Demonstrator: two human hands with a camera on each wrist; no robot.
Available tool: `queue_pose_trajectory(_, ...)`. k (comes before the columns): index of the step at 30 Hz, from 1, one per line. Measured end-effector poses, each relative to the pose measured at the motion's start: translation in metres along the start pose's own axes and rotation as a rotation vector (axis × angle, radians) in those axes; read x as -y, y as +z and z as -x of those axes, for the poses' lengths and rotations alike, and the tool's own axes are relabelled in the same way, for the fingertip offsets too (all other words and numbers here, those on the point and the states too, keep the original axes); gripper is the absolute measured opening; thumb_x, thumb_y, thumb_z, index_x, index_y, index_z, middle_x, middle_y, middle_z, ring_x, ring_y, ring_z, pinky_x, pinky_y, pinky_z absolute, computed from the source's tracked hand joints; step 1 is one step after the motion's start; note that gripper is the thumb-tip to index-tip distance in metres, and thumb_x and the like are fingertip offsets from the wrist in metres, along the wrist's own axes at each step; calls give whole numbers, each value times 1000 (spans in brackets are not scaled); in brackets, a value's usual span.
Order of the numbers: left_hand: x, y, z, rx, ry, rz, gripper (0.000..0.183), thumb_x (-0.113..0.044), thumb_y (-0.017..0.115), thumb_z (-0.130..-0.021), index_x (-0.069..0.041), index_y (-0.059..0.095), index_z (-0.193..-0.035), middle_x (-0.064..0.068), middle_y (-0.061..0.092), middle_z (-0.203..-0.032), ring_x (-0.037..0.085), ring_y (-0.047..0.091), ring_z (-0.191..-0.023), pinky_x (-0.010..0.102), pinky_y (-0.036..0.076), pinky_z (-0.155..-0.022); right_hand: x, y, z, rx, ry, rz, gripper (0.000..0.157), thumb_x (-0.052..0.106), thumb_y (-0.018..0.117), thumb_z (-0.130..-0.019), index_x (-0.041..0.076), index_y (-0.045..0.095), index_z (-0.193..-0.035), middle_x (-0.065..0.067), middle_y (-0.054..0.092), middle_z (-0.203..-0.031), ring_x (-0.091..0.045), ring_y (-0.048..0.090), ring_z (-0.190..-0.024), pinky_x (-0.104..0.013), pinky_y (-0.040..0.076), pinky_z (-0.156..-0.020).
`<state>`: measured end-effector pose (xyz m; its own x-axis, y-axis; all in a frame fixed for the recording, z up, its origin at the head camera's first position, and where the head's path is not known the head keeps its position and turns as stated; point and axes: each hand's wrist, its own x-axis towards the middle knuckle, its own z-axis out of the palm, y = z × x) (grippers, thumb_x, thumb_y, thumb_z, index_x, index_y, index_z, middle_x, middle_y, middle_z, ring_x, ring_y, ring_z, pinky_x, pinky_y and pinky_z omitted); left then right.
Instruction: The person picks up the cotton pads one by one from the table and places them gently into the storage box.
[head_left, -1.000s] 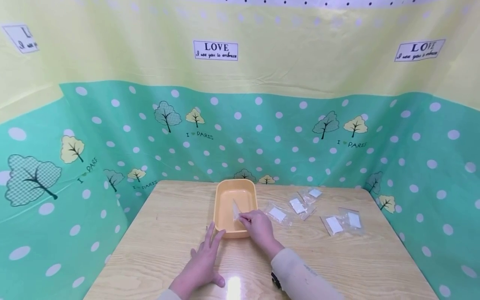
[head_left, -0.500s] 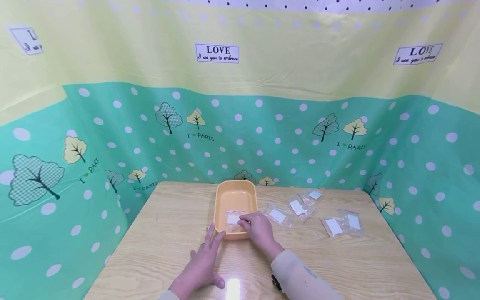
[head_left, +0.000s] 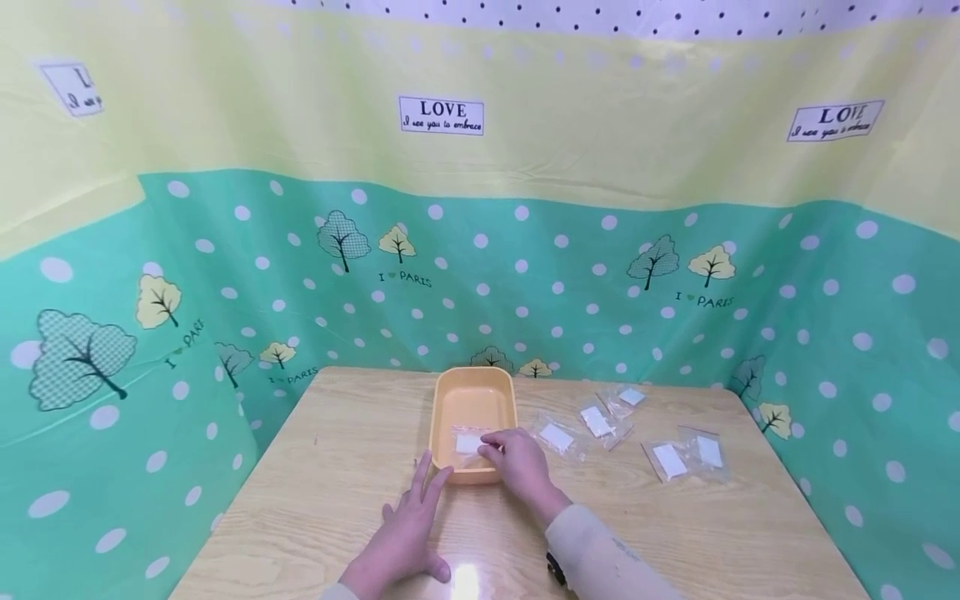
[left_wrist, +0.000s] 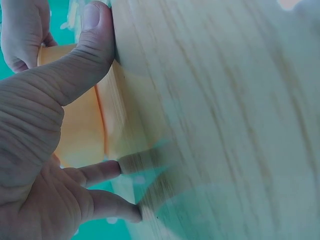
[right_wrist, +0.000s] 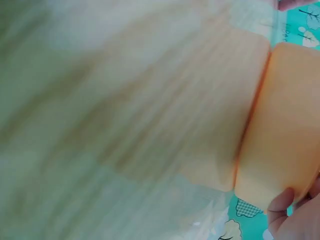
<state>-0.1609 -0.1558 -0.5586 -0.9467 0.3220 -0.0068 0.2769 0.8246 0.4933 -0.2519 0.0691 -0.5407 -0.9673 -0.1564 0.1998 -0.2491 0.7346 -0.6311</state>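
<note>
A light orange plastic tray (head_left: 472, 403) stands on the wooden table, its front wall towards me. Low in its near half is a small clear zip bag (head_left: 469, 442) with a white piece inside and a reddish strip along its top. My right hand (head_left: 523, 468) reaches over the tray's near right rim and pinches the bag's right edge between thumb and index finger. The bag is out of sight behind the tray wall (right_wrist: 282, 115) in the right wrist view. My left hand (head_left: 405, 533) has its fingers spread, fingertips right at the tray's near left corner, thumb low over the table.
Several similar clear bags with white pieces lie right of the tray: one bag (head_left: 557, 437) close beside it, a pair (head_left: 597, 421) behind, another pair (head_left: 669, 460) further right. Patterned green and yellow cloth (head_left: 480, 250) hangs behind and beside the table (head_left: 337, 467).
The bag in my right hand has turned from edge-on to face-up, low in the tray. My left hand has stayed in place. The head view has tilted slightly upward.
</note>
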Motion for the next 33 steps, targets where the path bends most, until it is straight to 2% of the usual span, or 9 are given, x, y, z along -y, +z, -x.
queue_pose_trajectory(5, -1, -1, 1, 4, -5, 8, 155, -45, 102, -44, -21, 17, -171, 18, -13, -180, 63, 49, -139, 99, 29, -94, 0, -17, 3, 56, 31, -117, 35, 36, 72, -102, 16, 76, -131, -1, 77, -118, -21, 70, -109, -44, 63, -95)
queue_pose_trajectory(8, -3, -2, 1, 3, -9, 15, 154, -44, 102, -44, -21, 18, -171, 18, -13, -181, 63, 48, -140, 99, 28, -94, -4, -32, 1, 30, 47, -154, 37, 35, 71, -103, 14, 74, -133, -5, 77, -124, -23, 70, -112, -45, 64, -95)
queue_pose_trajectory(11, -4, -3, 1, -1, -8, 20, 155, -43, 103, -43, -21, 18, -171, 18, -12, -181, 64, 47, -140, 99, 28, -95, -15, -51, -3, -6, 82, -148, 39, 33, 73, -102, 13, 73, -135, -7, 76, -127, -21, 71, -108, -39, 65, -87)
queue_pose_trajectory(14, -5, -4, 1, -5, -3, 16, 155, -44, 103, -43, -21, 18, -171, 18, -11, -181, 65, 48, -138, 99, 28, -95, -37, -69, -7, -18, 103, -75, 43, 30, 76, -100, 11, 71, -138, -10, 76, -130, -23, 72, -105, -40, 65, -85)
queue_pose_trajectory(17, -5, -4, 1, -5, -2, 9, 156, -44, 102, -42, -21, 18, -171, 17, -12, -181, 65, 49, -138, 98, 29, -95, -61, -85, -8, 20, 117, 40, 46, 26, 77, -99, 8, 68, -140, -15, 73, -138, -33, 74, -113, -50, 63, -97)
queue_pose_trajectory(21, -4, -3, 1, -8, -5, 9, 156, -43, 103, -42, -22, 18, -171, 15, -13, -181, 64, 49, -139, 99, 28, -95, -89, -101, -4, 100, 112, 170, 46, 19, 79, -96, 4, 69, -138, -21, 70, -142, -44, 66, -130, -60, 54, -110)
queue_pose_trajectory(26, -3, -3, 2, -7, -9, 19, 156, -41, 104, -42, -22, 18, -171, 15, -14, -181, 64, 48, -139, 99, 27, -95, -107, -103, 0, 166, 74, 253, 45, 13, 82, -90, 2, 72, -133, -22, 71, -137, -46, 63, -133, -61, 52, -112)
queue_pose_trajectory(33, -4, -3, 1, 3, -11, 11, 156, -44, 102, -42, -21, 17, -171, 16, -12, -181, 65, 48, -139, 98, 28, -95, -113, -94, 0, 212, 60, 363, 47, 20, 88, -87, 4, 73, -129, -18, 76, -129, -41, 69, -125, -58, 55, -109)
